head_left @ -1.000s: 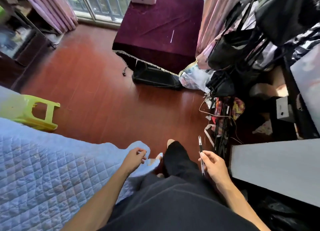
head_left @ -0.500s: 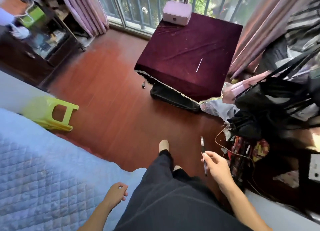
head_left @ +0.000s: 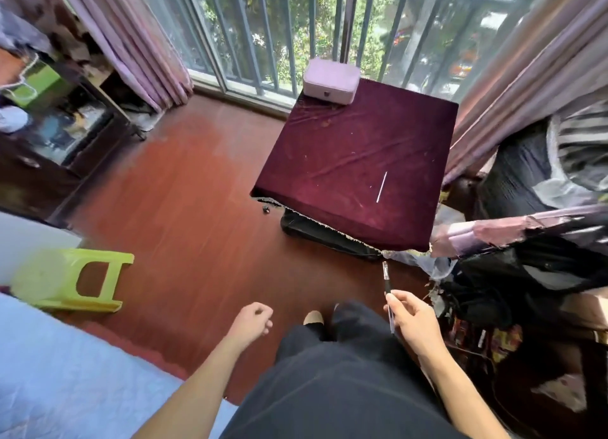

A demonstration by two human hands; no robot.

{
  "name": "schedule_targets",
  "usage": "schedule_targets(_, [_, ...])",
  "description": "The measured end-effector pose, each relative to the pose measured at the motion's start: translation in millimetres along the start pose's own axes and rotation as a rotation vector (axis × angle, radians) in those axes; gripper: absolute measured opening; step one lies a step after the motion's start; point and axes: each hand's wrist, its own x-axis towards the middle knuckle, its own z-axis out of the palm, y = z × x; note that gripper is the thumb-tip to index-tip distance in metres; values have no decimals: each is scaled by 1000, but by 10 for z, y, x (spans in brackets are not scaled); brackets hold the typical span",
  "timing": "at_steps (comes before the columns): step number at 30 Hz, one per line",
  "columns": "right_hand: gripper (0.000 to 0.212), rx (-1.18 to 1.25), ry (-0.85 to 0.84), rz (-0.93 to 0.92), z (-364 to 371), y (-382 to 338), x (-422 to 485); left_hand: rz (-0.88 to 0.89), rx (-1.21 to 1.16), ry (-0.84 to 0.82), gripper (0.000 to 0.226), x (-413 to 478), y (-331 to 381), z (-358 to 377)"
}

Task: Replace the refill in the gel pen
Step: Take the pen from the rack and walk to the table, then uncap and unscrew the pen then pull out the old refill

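The right hand (head_left: 416, 323) pinches the gel pen (head_left: 387, 287) between thumb and fingertips, about halfway along the barrel. The pen's far end points toward the near corner of the worktop (head_left: 329, 175). The left hand (head_left: 251, 320) is curled into a fist with nothing in it and hangs over the floor (head_left: 197, 208), well apart from the pen. The pen is in the air above the floor, not over the worktop or the lap.

A thin white stick (head_left: 381, 187), probably the spare refill, lies on the maroon cloth toward the worktop's right edge, in its near half. A pink box (head_left: 330, 80) sits at the far edge.

The pen looks unopened, so the main risk is opening it where it is now. With only 1 hand on it and bare floor below, a freed tip, spring or old refill could drop and roll under the worktop or into the clutter on the right. The light pinch could also slip once the barrel is twisted, so it needs both hands.

The white stick is slim and lies on soft cloth. A hasty reach could flick it over the right edge.
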Motion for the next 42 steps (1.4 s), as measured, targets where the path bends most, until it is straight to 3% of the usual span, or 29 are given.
schedule_targets(7, [12, 63, 3, 4, 188, -542, 819, 69, 0, -7, 14, 725, 1059, -228])
schedule_targets(18, [12, 63, -3, 39, 395, -1319, 1907, -151, 162, 21, 20, 1417, 1265, -812])
schedule_targets(24, [12, 108, 25, 118, 565, -1575, 2193, -149, 215, -38, 20, 1897, 1842, -947])
schedule_targets(33, [8, 191, 53, 267, 893, -1722, 2801, 116, 148, -297, 16, 2596, 3117, -264])
schedule_targets(42, [4, 253, 72, 227, 1320, -1590, 3791, 213, -135, -311, 16, 3289, 3652, 578])
